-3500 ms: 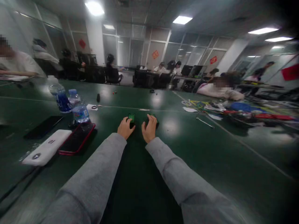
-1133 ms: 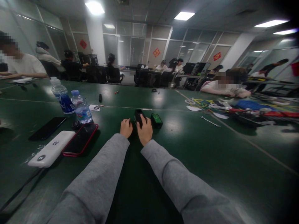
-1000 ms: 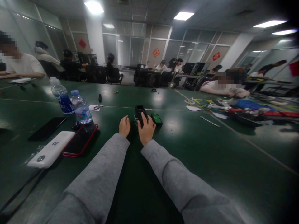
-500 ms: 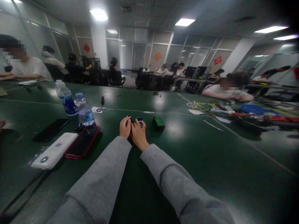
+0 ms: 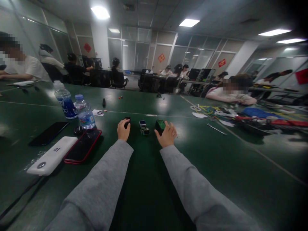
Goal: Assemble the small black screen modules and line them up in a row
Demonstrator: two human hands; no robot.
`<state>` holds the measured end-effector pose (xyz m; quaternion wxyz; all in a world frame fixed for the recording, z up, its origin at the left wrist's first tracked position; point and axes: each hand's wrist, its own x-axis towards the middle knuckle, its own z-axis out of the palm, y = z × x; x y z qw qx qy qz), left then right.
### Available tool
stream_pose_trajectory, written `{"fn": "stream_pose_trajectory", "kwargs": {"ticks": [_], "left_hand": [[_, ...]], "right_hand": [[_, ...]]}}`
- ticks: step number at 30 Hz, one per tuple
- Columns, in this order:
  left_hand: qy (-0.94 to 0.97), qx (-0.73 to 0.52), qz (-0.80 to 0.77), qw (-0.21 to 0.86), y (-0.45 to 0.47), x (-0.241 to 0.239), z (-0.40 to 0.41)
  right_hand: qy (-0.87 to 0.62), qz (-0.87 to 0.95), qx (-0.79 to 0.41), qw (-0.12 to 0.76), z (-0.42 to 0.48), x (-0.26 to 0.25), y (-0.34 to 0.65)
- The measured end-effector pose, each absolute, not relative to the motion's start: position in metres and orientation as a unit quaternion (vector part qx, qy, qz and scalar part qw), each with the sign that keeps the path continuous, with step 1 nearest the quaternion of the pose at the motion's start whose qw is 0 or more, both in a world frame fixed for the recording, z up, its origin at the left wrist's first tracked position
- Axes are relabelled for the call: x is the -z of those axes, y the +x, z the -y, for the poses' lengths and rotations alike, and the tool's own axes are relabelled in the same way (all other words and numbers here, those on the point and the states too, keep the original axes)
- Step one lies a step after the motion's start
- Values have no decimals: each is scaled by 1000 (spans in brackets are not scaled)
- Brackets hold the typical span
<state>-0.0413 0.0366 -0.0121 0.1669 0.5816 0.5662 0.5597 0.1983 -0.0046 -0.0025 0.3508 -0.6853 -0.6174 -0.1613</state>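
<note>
Both of my arms, in grey sleeves, reach forward over a dark green table (image 5: 144, 192). My left hand (image 5: 123, 130) is curled around a small black part (image 5: 127, 120). A small circuit board with a blue-lit top (image 5: 143, 127) lies on the table between my hands, touched by neither. My right hand (image 5: 166, 135) has its fingers apart and rests against a black box with a green top (image 5: 159, 125).
Two water bottles (image 5: 84, 112) stand at the left, with a red-edged phone (image 5: 83, 146), a black phone (image 5: 49, 133) and a white power bank (image 5: 50, 156) nearer me. Cables and tools (image 5: 240, 117) are piled at the right. Other people sit at the table and behind it.
My hands, together at the middle half a second ago, have parted. The left holds the black part, the circuit board lies on its own, and the right has gone to the green-topped box.
</note>
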Motion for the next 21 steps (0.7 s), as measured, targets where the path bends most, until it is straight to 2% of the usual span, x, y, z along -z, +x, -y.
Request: {"fn": "stream_pose_trajectory", "kwargs": {"ticks": [3,8,15,21], "left_hand": [[564,-564,-580,167,-45,9,-34],[629,-566,-532,44,-33,-8,-16],[840,-367,-400,-6,-7,-17,4],[866,-303,-396,-35,-6,-14,2]], "right_hand": [[-729,594,79,332,-8,11,223],[-736,601,-25,312,-16,14,228],[-676,651,36,344,-16,15,223],[-646,694,80,307,-13,12,217]]}}
